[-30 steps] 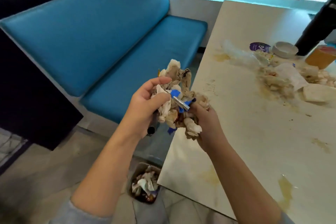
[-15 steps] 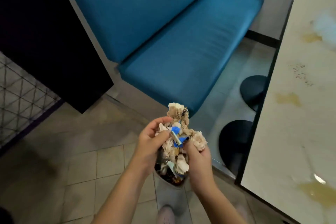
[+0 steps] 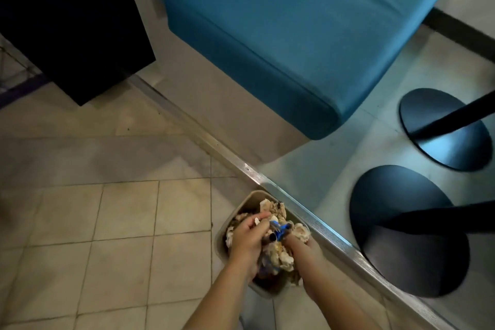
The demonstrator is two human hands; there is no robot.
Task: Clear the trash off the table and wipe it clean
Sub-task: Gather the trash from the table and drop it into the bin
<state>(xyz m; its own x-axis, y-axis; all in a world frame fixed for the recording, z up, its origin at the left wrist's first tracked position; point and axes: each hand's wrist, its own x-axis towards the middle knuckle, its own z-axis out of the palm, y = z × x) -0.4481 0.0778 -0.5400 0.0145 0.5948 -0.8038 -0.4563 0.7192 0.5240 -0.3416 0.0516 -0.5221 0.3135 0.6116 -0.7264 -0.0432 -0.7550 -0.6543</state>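
left grip [image 3: 246, 244], right grip [image 3: 304, 252] round trash [image 3: 280, 256]

The bench cushion [image 3: 308, 35] is plain teal blue; the panel [image 3: 69, 21] beside it is flat black; the floor tiles [image 3: 107, 222] are beige, crossed by a grid of darker grout lines; the threshold strip [image 3: 324, 226] is silver with fine ridges; the two round table bases [image 3: 409, 236] are black; the trash bin [image 3: 237, 211] is grey-beige; the wad of napkins [image 3: 278, 254] is off-white stained brown, with bright blue scraps [image 3: 281, 230].
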